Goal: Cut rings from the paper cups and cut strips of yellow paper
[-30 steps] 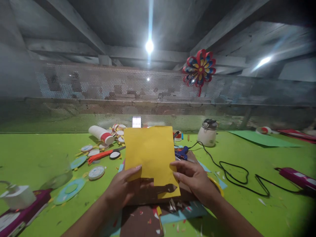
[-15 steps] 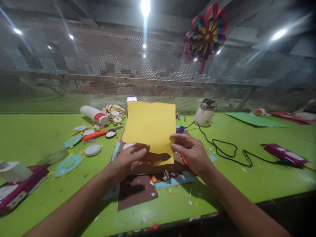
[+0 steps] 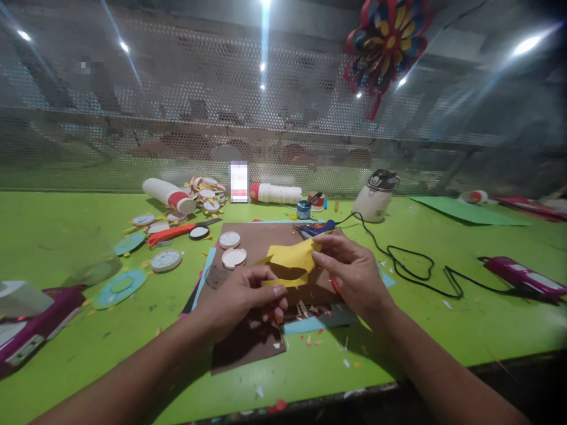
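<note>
A sheet of yellow paper (image 3: 295,255) hangs over the brown paper (image 3: 257,233), bent and seen at a low slant. My right hand (image 3: 352,268) pinches its right edge between thumb and fingers. At the near left edge, my left hand (image 3: 243,295) has its thumb and fingers closed on the same sheet. A red handle (image 3: 335,285) shows partly beneath my right hand; the rest of it is hidden. Two round white cup bottoms (image 3: 233,258) lie on the brown paper just beyond my left hand.
A blue glue gun (image 3: 325,227) lies behind the sheet, its black cord running right to a purple power strip (image 3: 522,277). An orange-handled cutter (image 3: 177,233) and several paper discs (image 3: 166,260) are at left. Paper cups (image 3: 277,193), a phone (image 3: 239,181) and a jar (image 3: 376,195) stand behind.
The yellow sheet, upright before, has tipped down to a low slant and bent, uncovering the brown paper and cups. My left hand has closed on its near edge. The view has tilted down.
</note>
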Motion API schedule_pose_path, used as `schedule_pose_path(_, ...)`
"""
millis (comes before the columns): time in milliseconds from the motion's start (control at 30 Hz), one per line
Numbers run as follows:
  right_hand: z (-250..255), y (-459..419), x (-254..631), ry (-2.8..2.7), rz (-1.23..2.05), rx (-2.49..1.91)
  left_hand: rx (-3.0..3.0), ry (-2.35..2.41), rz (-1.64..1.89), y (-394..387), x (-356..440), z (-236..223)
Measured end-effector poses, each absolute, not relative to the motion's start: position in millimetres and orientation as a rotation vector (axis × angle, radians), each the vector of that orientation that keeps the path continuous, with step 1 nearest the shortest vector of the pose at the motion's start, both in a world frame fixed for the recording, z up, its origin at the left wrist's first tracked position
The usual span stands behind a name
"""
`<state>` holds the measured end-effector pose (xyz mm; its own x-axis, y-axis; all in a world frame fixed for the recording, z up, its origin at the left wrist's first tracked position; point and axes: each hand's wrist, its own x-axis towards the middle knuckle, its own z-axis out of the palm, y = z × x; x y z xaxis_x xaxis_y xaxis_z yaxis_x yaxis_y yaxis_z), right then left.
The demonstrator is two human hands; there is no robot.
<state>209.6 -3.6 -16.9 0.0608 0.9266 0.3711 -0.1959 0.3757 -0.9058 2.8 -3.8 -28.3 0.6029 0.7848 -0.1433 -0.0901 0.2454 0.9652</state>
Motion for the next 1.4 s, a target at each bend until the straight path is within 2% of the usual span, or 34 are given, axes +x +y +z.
schedule_pose_path(633, -21, 0, 208, -1.114, 1.03, -0.837, 1.086, 0.753, 0.826, -3, 1, -23)
schedule_pose_path(900, -23, -2, 206, -1.249, 1.107, -0.869, 0.993, 0.457, 0.87, -4, 5, -18)
schedule_pose_path(1200, -16, -11, 198, -1.333, 1.247, -0.947, 0.805, 0.625, 1.001, -2, 7, -10)
schedule_pose_path(1400, -24, -11, 197, -1.384, 1.271, -0.975, 0.706, 0.569, 1.049, 2, 5, -7)
